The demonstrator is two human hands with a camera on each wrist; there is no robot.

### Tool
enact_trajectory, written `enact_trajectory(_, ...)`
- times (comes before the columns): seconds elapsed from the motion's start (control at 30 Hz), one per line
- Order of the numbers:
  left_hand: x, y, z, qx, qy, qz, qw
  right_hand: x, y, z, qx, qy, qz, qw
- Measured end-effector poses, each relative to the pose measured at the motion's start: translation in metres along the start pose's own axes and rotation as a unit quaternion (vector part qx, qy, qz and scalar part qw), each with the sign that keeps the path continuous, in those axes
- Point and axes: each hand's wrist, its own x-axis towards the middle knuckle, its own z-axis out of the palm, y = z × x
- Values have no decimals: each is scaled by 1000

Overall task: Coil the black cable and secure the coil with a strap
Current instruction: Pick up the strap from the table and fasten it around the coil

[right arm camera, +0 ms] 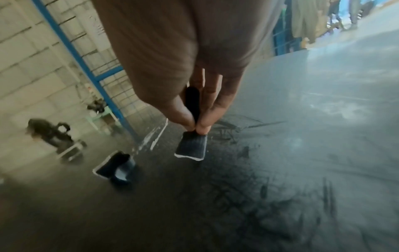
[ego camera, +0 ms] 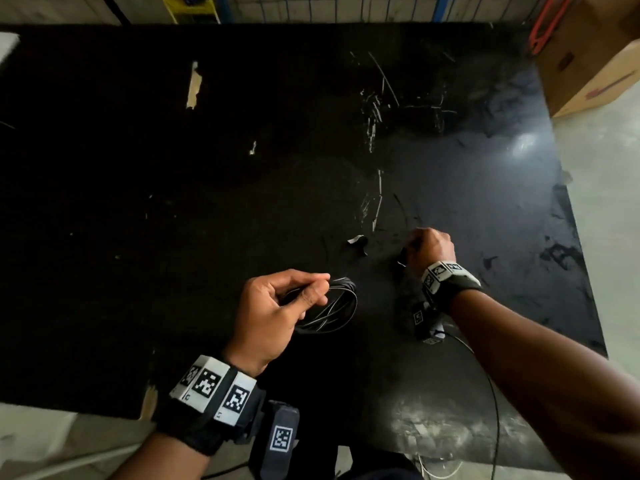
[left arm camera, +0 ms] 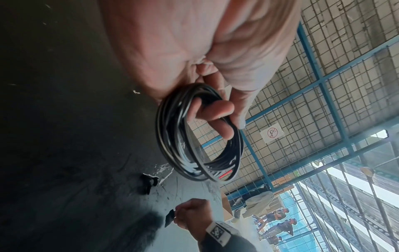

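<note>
My left hand (ego camera: 277,306) pinches the coiled black cable (ego camera: 337,308) above the near middle of the black table (ego camera: 173,202). In the left wrist view the coil (left arm camera: 170,146) hangs as several loops around my curled fingers (left arm camera: 215,112). My right hand (ego camera: 429,249) is further right and pinches a short black strap (right arm camera: 191,146) between thumb and fingertips (right arm camera: 183,116), just above the table. The strap (left arm camera: 169,217) also shows in the left wrist view, sticking out of the right hand. A second black strap (ego camera: 358,242) lies on the table between the hands.
Cardboard boxes (ego camera: 595,64) stand off the table's far right corner. A wire mesh fence with blue posts (left arm camera: 319,81) runs behind the table. A thin cable (ego camera: 491,393) trails from my right wrist camera over the near edge. Torn patches (ego camera: 194,86) mark the table top.
</note>
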Motion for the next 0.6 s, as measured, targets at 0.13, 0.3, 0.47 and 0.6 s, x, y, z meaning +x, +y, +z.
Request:
enact_trajectory(0.13,2,1,-1,-4,33,27,999,-37,-7,-20,149,66,46,986)
enact_trajectory(0.3,6,7,3,13,57,71,996,-111,-29,-52,385,76,65,918)
enact_trajectory(0.47,6,23,8,66,100,152,981,-185,-70,-70,574,25,53,817)
enact_trajectory(0.6,2,36,19,94,114,236,960,-214,-100,-65,578,21,74,812)
